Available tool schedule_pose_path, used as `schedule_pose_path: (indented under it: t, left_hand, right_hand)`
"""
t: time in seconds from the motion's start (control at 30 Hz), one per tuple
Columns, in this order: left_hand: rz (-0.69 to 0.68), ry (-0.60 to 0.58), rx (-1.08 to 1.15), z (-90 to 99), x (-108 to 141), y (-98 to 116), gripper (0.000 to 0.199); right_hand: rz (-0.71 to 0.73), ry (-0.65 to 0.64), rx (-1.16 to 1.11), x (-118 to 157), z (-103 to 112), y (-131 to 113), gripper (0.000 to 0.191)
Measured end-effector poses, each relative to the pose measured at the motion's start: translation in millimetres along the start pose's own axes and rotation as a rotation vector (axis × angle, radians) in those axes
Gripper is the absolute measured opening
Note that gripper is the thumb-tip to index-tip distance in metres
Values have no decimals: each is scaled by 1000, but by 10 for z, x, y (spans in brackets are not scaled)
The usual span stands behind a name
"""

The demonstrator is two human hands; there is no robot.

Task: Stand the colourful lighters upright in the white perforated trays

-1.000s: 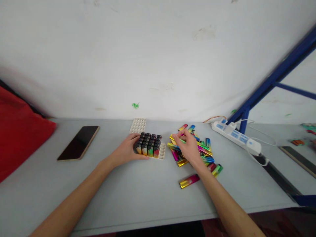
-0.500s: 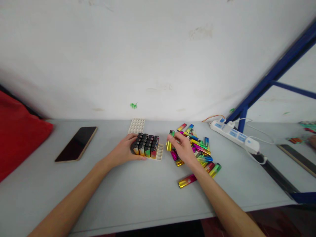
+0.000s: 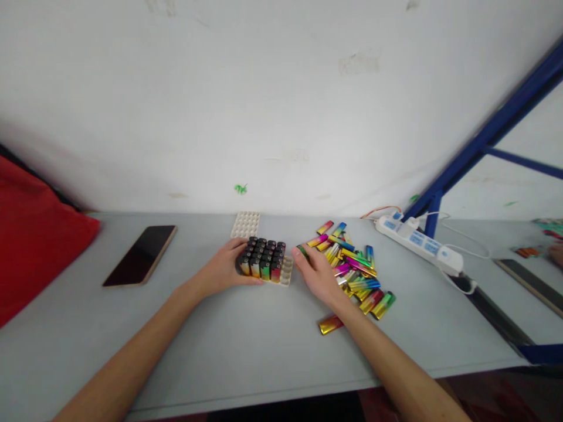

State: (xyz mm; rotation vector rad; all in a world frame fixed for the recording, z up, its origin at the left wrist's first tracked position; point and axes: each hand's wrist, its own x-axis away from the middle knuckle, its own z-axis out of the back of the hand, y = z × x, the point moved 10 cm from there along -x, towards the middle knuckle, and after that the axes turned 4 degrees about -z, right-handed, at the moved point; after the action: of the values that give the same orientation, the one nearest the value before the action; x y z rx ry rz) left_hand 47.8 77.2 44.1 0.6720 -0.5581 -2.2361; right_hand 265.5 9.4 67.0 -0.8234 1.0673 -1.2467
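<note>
Several upright lighters [image 3: 263, 258] with black tops stand in rows in a white plastic tray [image 3: 286, 271]. Along the tray's right side a column of slots holds no lighters. My left hand [image 3: 226, 265] is wrapped round the left side of the block of lighters, thumb in front and fingers behind. Just right of the tray, my right hand [image 3: 317, 274] pinches a lighter [image 3: 302, 251], whose green part shows; the fingers cover most of it. Beyond that hand a loose pile of shiny multicoloured lighters [image 3: 358, 264] lies on the table.
Behind the block lies a second white tray [image 3: 245, 224]. A phone [image 3: 141, 256] rests to the left, near a red cloth or bag [image 3: 39, 234]. A power strip [image 3: 417, 239] with cords runs along the right, beside a blue metal frame [image 3: 479, 140]. At the far right edge part of another person's hand shows.
My right hand has moved slightly left and nearer the tray, turning the lighter so that less of it shows. My left hand keeps its hold on the block.
</note>
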Motion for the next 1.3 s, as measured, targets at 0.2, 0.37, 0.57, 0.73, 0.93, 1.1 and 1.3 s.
schedule_pose_path:
  t: [0.2, 0.37, 0.57, 0.73, 0.93, 1.1, 1.3]
  left_hand:
    - [20, -11, 13, -12, -15, -36, 83]
    - [5, -11, 20, -8, -11, -6, 84]
    - [2, -9, -14, -9, -3, 17, 85]
    - [12, -28, -23, -25, 2, 16, 86]
    - [36, -26, -24, -27, 12, -16, 89]
    - [25, -22, -21, -24, 7, 0, 88]
    - [-3, -9, -29, -4, 2, 53, 82]
  right_hand:
    - [25, 42, 178, 5, 33, 4, 51]
    - [9, 60, 233, -22, 42, 71, 38]
    - [61, 48, 220, -17, 35, 5, 40]
    - [226, 48, 291, 5, 68, -157, 35]
    - [265, 77, 442, -12, 124, -114, 52]
    - [253, 86, 510, -49, 107, 40, 37]
    - [312, -15, 526, -71, 32, 68, 22]
